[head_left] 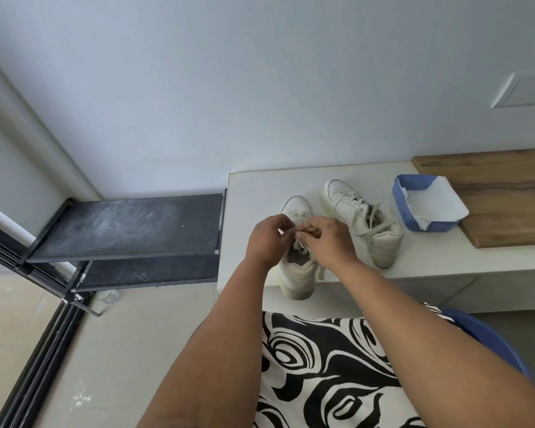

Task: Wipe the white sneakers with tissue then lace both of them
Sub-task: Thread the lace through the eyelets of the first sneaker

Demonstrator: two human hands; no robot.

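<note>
Two white sneakers on white bench, left hand (267, 239) and right hand (331, 239) both pinching lace (300, 246) of near sneaker (297, 273), far sneaker (365, 220) laces loose, no readable branding

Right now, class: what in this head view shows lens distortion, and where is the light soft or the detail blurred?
Head view: wide-angle bending curves the wall corner and the black rack; light is soft and even, shadows faint; the lace between the left hand and right hand over the near sneaker is small and slightly blurred.
</note>
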